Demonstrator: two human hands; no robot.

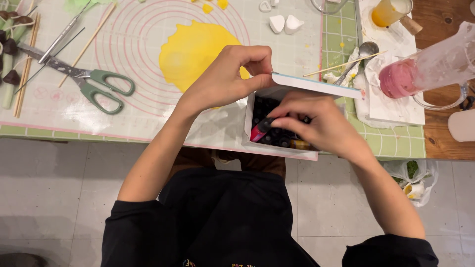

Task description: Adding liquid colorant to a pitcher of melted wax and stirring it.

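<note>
A white box (pixel 280 147) of small dark-capped tubes sits at the near edge of the table. My left hand (pixel 225 76) pinches the box's raised lid (pixel 316 85) at its left corner and holds it open. Inside the box, my right hand (pixel 316 121) has its fingers closed on a pink tube with a black cap (pixel 259 129), which lies tilted against the box's left wall. A flat yellow sheet of dough or clay (pixel 195 49) lies on the white baking mat (pixel 148 29) just beyond my left hand.
Green-handled scissors (pixel 94 81), wooden skewers (pixel 27 54) and a metal tool (pixel 62 34) lie on the mat's left. A measuring jug with pink liquid (pixel 420 71), a spoon (pixel 363 52), a cup of orange liquid (pixel 388 12) and white heart pieces (pixel 284 23) lie to the right.
</note>
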